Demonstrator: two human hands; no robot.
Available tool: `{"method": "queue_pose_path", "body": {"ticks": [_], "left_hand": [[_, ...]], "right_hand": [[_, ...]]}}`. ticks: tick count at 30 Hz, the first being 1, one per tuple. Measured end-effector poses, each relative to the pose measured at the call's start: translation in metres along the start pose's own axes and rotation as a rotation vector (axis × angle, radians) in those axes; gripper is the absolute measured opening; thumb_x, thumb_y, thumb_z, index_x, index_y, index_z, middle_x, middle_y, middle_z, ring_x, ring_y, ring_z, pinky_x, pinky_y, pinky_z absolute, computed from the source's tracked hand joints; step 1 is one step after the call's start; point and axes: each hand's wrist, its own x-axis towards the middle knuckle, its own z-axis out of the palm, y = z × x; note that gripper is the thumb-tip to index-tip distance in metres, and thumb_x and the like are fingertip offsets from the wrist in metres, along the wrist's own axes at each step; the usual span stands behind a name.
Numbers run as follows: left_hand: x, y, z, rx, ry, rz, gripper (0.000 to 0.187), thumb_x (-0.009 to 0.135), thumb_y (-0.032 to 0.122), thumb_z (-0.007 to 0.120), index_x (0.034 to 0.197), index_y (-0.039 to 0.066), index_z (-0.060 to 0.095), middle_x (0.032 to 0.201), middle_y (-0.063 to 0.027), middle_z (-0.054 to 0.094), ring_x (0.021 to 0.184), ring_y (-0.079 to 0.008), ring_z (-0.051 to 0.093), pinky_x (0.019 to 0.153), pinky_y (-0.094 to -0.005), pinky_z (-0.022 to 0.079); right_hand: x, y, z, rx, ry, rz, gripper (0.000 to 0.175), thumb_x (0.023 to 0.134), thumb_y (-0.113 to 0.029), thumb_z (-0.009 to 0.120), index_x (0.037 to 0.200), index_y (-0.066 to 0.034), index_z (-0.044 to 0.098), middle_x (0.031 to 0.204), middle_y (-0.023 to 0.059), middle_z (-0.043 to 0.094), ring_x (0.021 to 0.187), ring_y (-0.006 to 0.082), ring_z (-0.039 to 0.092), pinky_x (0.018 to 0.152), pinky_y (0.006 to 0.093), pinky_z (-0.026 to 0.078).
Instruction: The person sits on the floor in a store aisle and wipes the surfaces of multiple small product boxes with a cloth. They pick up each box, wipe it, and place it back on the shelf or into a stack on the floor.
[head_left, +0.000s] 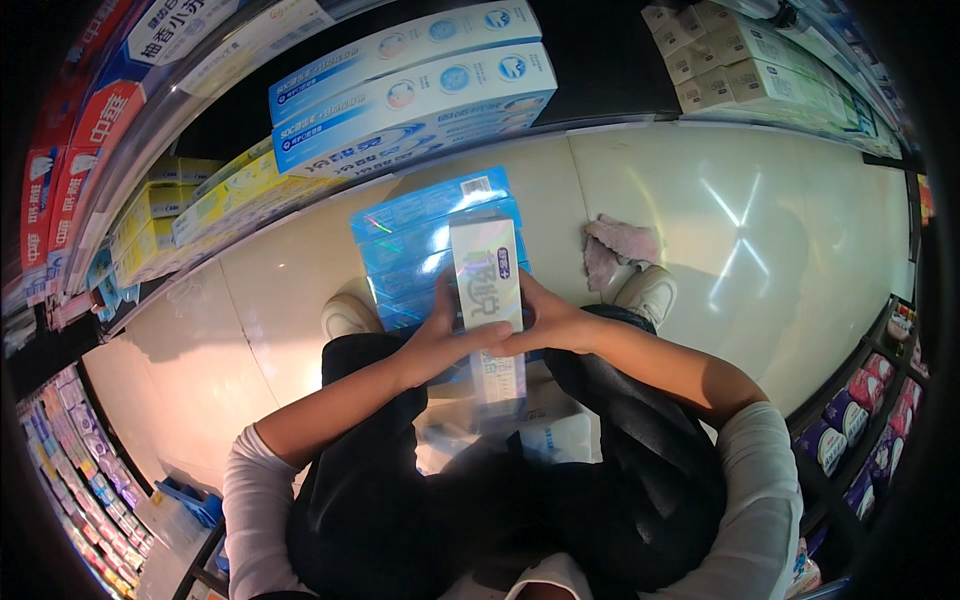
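Note:
Both my left hand (457, 330) and my right hand (551, 319) grip a long white carton (486, 262) with shiny lettering, one on each side of its middle, thumbs on its upper face. The carton lies lengthwise away from me, over my lap. Partly beneath it, several blue glossy cartons (431, 199) are lined up side by side on the floor between my shoes. A crumpled pink cloth (619, 247) lies on the floor near my right shoe (646, 296). Below the white carton, white and blue packaging (559, 439) shows between my legs, partly hidden.
Ahead, a low dark shelf (600, 82) holds blue-and-white boxes (420, 97), yellow boxes (247, 195) and pale green boxes (780, 82). Red toothpaste boxes (82, 165) stand at the left. Purple and pink packs (844, 416) fill a rack at the right. A blue plastic basket (191, 502) is at lower left.

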Motion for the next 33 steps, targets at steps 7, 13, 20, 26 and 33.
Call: {"method": "queue_pose_path", "body": {"ticks": [7,13,20,26,33], "left_hand": [[-0.01,0.033,-0.007,0.09,-0.11,0.328,0.089,0.083,0.022,0.08,0.147,0.005,0.021,0.142,-0.0147,0.037,0.136,-0.0288,0.038,0.115,-0.0451,0.032],[-0.02,0.097,-0.028,1.054,0.335,0.91,0.058,0.079,0.014,0.078,0.13,0.009,0.053,0.137,-0.0149,0.047,0.131,-0.0321,0.046,0.11,-0.0472,0.037],[0.02,0.178,-0.054,1.585,0.624,1.031,0.074,0.072,0.023,0.081,0.139,0.013,0.05,0.148,-0.0134,0.043,0.139,-0.0368,0.039,0.115,-0.0497,0.031],[0.06,0.194,-0.076,1.741,0.683,0.818,0.102,0.065,0.05,0.082,0.151,0.02,0.038,0.149,-0.015,0.043,0.138,-0.0382,0.039,0.115,-0.0505,0.03],[0.063,0.191,-0.084,1.679,0.633,0.837,0.096,0.069,0.051,0.077,0.15,0.02,0.039,0.136,-0.0154,0.052,0.125,-0.0383,0.049,0.109,-0.0488,0.035]], "right_hand": [[-0.044,-0.045,-0.038,-0.127,-0.039,-0.105,0.118,0.059,-0.022,0.091,0.154,-0.0093,0.023,0.143,0.0158,0.043,0.138,0.0318,0.039,0.112,0.0446,0.035],[-0.094,-0.117,-0.081,-0.927,0.368,-0.419,0.106,0.054,-0.025,0.084,0.147,-0.0068,0.037,0.137,0.0202,0.044,0.129,0.0401,0.044,0.11,0.0451,0.034],[-0.13,-0.2,-0.08,-1.703,0.758,-0.482,0.096,0.054,-0.017,0.077,0.144,-0.0102,0.044,0.127,0.0148,0.053,0.117,0.0358,0.049,0.106,0.042,0.035],[-0.103,-0.241,-0.085,-2.144,0.813,-0.386,0.094,0.057,-0.003,0.072,0.145,-0.011,0.043,0.133,0.0148,0.052,0.122,0.0352,0.049,0.109,0.0442,0.035],[-0.057,-0.258,-0.111,-2.255,0.563,-0.257,0.092,0.06,-0.017,0.076,0.142,0.0025,0.038,0.135,0.0233,0.045,0.133,0.0425,0.037,0.117,0.0488,0.027]]}}
